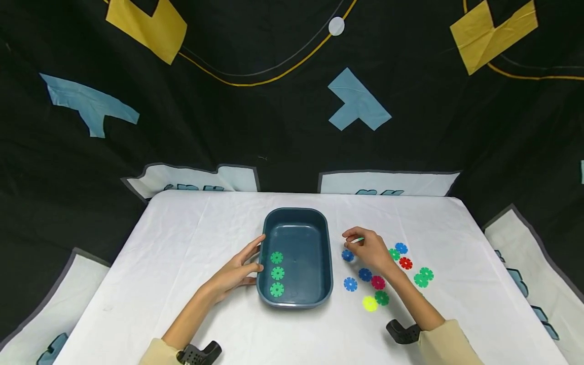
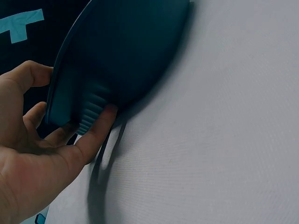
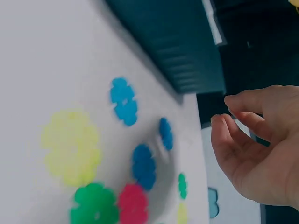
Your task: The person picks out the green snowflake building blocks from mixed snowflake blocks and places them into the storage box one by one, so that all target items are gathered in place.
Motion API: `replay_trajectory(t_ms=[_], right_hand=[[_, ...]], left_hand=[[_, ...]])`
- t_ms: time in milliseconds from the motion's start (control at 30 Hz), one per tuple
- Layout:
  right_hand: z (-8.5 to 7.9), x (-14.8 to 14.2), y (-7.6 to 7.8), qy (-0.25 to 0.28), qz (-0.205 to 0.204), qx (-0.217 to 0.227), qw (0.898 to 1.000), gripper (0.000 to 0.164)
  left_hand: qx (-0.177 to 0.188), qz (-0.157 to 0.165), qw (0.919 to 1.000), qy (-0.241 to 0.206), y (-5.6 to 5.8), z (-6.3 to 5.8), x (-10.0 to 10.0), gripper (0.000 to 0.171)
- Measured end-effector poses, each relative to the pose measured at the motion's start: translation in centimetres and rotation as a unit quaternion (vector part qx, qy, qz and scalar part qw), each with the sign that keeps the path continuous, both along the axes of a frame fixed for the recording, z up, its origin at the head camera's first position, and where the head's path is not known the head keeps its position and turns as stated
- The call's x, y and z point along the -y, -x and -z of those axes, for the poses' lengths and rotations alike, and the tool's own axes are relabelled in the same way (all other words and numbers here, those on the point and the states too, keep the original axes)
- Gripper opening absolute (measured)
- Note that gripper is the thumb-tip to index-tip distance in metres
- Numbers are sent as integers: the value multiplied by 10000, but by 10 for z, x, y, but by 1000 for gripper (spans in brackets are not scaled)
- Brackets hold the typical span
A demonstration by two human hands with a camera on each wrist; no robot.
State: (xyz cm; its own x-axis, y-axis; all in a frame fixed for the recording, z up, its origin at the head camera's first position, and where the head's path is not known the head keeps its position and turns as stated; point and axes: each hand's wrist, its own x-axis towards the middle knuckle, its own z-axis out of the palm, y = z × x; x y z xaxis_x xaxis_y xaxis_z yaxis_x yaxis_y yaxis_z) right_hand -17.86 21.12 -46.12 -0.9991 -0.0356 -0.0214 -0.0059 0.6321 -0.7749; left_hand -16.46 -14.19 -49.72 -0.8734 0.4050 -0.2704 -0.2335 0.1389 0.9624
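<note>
A dark teal tray (image 1: 297,263) stands on the white table, with three green notched discs (image 1: 277,274) in a column along its left inside. My left hand (image 1: 234,274) grips the tray's left side; up close, a digit presses the ridged part of its wall (image 2: 93,105). Right of the tray, my right hand (image 1: 370,249) pinches a small green disc (image 1: 360,239) above the table. The fingertips mostly hide this disc, and in the right wrist view it cannot be made out. Below that hand lies a blue disc (image 1: 348,255).
Loose discs lie right of the tray: several blue ones (image 1: 350,284), red ones (image 1: 405,263), green ones (image 1: 426,274) and a yellow one (image 1: 370,303). Some touch or overlap. A black cloth (image 1: 274,137) with taped shapes hangs behind the table.
</note>
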Motion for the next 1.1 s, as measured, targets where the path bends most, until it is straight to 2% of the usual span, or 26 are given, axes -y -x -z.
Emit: replay_trajectory(t_ms=[200, 600, 767, 1100], right_hand=[[12, -16, 0, -55, 100, 88, 9999, 25], [38, -41, 16, -642, 502, 94, 9966, 33], [42, -44, 20, -730, 522, 68, 9959, 33], [38, -41, 24, -827, 490, 203, 9952, 24]], left_hand=[[-16, -67, 10000, 8, 1, -1, -1, 81], [-8, -1, 10000, -25, 0, -2, 0, 82], [-3, 15, 10000, -29, 0, -4, 0, 82], [-21, 41, 10000, -48, 0, -2, 1, 81]])
